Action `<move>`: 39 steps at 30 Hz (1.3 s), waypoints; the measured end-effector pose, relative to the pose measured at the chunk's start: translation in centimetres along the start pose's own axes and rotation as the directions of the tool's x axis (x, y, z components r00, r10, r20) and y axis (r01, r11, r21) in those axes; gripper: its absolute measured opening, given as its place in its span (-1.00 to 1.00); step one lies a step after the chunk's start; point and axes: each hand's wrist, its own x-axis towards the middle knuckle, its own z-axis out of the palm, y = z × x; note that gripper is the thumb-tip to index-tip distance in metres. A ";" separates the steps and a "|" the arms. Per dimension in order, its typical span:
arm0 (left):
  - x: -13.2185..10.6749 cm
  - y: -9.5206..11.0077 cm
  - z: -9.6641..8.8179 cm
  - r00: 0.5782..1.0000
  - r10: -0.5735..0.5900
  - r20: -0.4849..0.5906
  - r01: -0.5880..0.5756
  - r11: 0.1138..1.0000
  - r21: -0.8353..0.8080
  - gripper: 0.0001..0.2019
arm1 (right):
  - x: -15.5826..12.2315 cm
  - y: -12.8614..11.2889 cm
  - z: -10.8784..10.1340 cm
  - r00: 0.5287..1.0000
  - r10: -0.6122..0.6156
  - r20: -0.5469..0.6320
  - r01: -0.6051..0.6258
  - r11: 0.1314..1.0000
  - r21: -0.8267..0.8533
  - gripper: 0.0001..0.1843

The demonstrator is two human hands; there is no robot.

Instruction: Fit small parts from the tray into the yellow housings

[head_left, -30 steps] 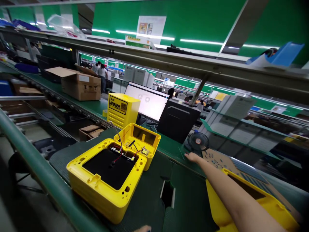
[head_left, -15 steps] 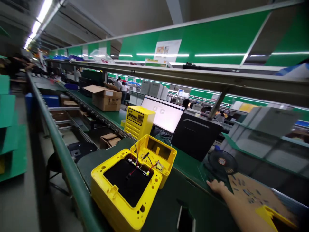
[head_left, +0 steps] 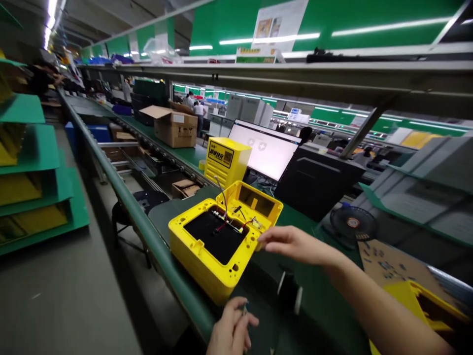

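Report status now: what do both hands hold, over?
Left hand pinching small metal part. Right hand open beside yellow plastic housing. Wires rising from it.

Bright white strip lights [head_left: 50,24] along the ceiling at upper left throw streaks of glare across the glossy green overhead panels [head_left: 221,29]. The floor [head_left: 66,296] at lower left falls dim, while the yellow plastic housing [head_left: 210,251] at centre looks sharp and evenly lit. The wide lens bends the overhead metal rail [head_left: 369,74] toward the frame's edges.

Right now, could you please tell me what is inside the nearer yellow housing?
A black panel carrying a circuit board and red wires; whatever lies beneath the panel is hidden.
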 end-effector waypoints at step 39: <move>14.0 10.8 -11.7 0.848 0.313 -0.427 -0.310 0.948 0.078 -0.70 | 18.3 -1.5 2.0 0.894 -0.064 -0.443 0.186 0.953 0.238 -0.60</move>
